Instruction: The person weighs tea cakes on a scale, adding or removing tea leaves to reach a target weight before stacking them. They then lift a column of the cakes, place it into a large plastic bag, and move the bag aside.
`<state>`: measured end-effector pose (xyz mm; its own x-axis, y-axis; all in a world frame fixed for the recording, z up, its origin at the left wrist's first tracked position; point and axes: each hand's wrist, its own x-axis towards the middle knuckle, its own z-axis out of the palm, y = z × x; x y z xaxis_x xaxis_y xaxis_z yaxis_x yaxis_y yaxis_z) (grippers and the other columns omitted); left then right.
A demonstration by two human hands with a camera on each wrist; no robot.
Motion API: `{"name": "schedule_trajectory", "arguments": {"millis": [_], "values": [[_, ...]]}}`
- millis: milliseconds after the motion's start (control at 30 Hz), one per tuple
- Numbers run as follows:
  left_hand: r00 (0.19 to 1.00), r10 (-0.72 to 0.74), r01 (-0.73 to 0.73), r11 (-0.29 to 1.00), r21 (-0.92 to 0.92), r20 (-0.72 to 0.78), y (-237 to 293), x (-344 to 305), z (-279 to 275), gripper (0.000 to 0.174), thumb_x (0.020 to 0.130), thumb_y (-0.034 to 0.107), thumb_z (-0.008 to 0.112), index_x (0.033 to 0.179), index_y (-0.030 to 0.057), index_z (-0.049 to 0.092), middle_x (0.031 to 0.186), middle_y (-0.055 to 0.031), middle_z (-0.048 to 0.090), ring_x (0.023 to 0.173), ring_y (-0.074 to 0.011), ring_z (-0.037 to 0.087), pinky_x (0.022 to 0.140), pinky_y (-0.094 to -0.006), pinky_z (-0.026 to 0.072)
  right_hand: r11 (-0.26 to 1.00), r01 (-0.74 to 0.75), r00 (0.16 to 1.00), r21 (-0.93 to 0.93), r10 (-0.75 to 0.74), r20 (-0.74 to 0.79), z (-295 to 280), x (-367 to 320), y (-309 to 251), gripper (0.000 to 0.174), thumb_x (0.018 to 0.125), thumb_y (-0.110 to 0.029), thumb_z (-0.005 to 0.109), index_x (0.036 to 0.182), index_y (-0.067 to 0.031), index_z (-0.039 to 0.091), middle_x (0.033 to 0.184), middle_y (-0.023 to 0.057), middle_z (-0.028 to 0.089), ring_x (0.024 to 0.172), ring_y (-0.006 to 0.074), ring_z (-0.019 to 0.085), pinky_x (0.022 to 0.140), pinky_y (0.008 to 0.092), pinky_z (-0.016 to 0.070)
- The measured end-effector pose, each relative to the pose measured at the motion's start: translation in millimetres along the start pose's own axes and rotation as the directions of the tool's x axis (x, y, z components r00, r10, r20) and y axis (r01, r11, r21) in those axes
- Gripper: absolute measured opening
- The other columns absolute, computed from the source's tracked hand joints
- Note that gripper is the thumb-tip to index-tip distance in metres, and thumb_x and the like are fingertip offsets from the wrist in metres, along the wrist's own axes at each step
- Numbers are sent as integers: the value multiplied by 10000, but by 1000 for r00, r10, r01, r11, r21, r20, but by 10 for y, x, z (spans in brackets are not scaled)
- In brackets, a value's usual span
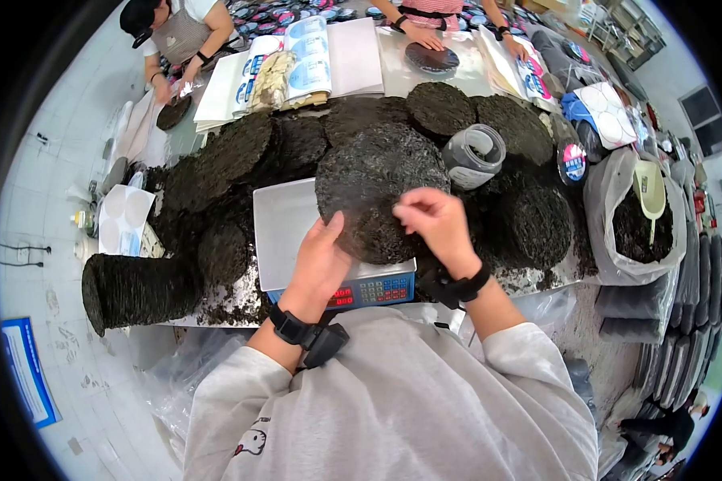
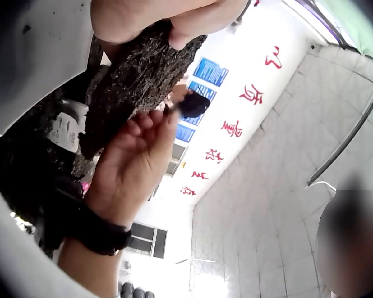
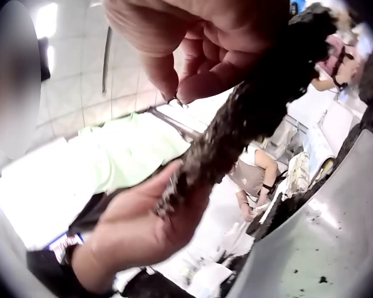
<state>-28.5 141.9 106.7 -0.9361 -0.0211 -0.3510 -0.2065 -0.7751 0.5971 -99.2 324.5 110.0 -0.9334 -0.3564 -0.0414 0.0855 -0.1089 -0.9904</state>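
At the far left, a stack of dark discs (image 1: 140,293) lies on its side, and just above it is a white sheet (image 1: 126,218) printed with circles. Farther up on that side, a person in an apron (image 1: 176,40) has both hands by a flat disc (image 1: 174,114). Next comes my scale (image 1: 377,290), its red digits lit, with its pale tray (image 1: 285,232) on top. My left hand (image 1: 321,260) grips the lower left edge of one dark disc (image 1: 383,180), thumb on the face toward me. The disc is held up tilted over the tray. My right hand (image 1: 437,224) is in front of the disc's right side, fingers curled, thumb and fingertip pinching what looks like a small dark scrap (image 3: 170,99). Just beside the disc, a clear jar (image 1: 473,158) leans among more dark pieces. Right of that, a rounded dark bundle (image 1: 535,226) rests near the table edge. At the far right, a pale scoop (image 1: 650,188) stands in an open bag (image 1: 606,204) of loose dark stuff.
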Motion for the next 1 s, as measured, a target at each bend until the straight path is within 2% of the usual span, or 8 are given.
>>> {"name": "schedule_trajectory", "arguments": {"millis": [233,333,400,600,667,733,933,1000], "values": [[993,79,-84,995,-51,-87,254,22,-193,320,959,147,504,1265,67,451,1211,-63,570,1129,-208,552,992,-398,437,672,88,771,-735,-513,-377,-1278,747,-248,116,778,-80,709,843,-6,649,732,54,641,650,120,596,619,258,483],[994,82,-85,995,-44,-67,300,20,-248,314,955,138,513,1258,77,459,1203,-60,572,1133,-211,550,981,-402,442,171,33,904,-985,-425,-44,-1828,902,205,295,772,-89,679,1053,-28,611,981,125,651,821,240,640,730,341,498],[977,121,-127,992,-20,-173,323,-5,-193,306,956,146,511,1250,75,467,1195,-53,581,1115,-211,563,973,-395,446,418,-39,970,-908,-202,-135,-1497,750,7,458,743,-87,688,1179,-44,553,1144,141,599,1001,283,594,855,377,472],[997,73,-72,997,20,-36,481,-134,-256,385,959,234,472,1276,18,446,1255,-104,540,1163,-229,519,1008,-391,403,147,730,664,-667,-380,644,-61,149,11,518,715,-48,668,1219,-46,549,1198,150,588,1138,325,532,951,377,435],[967,40,-44,999,12,253,619,-232,-237,570,973,425,411,1342,-8,384,1323,-174,491,1226,-292,478,1040,-439,375,827,226,973,-514,-164,163,166,37,131,446,754,-34,650,1191,-30,567,1079,147,639,1032,291,604,890,358,467],[945,281,-319,907,276,169,888,-386,-394,599,982,435,369,1353,-35,351,1335,-224,462,1239,-307,461,1045,-430,361,999,-52,997,16,53,-52,292,-16,306,294,895,-70,574,1174,21,552,1065,108,644,982,190,610,861,325,479],[645,711,-215,521,826,-281,1401,-394,-2086,453,949,267,527,1298,-11,448,1311,-163,500,1206,-253,483,1005,-349,381,793,-356,930,495,354,101,385,-160,435,511,880,-145,623,1303,39,402,1213,124,548,1068,209,562,914,355,485],[688,725,168,-115,979,-33,1305,-252,-2982,617,874,315,634,1342,-13,401,1385,-203,412,1279,-318,400,1055,-398,325,791,-550,810,269,584,-60,276,-236,739,485,900,-172,598,1299,22,402,1169,124,567,1018,202,589,872,323,503]]}}
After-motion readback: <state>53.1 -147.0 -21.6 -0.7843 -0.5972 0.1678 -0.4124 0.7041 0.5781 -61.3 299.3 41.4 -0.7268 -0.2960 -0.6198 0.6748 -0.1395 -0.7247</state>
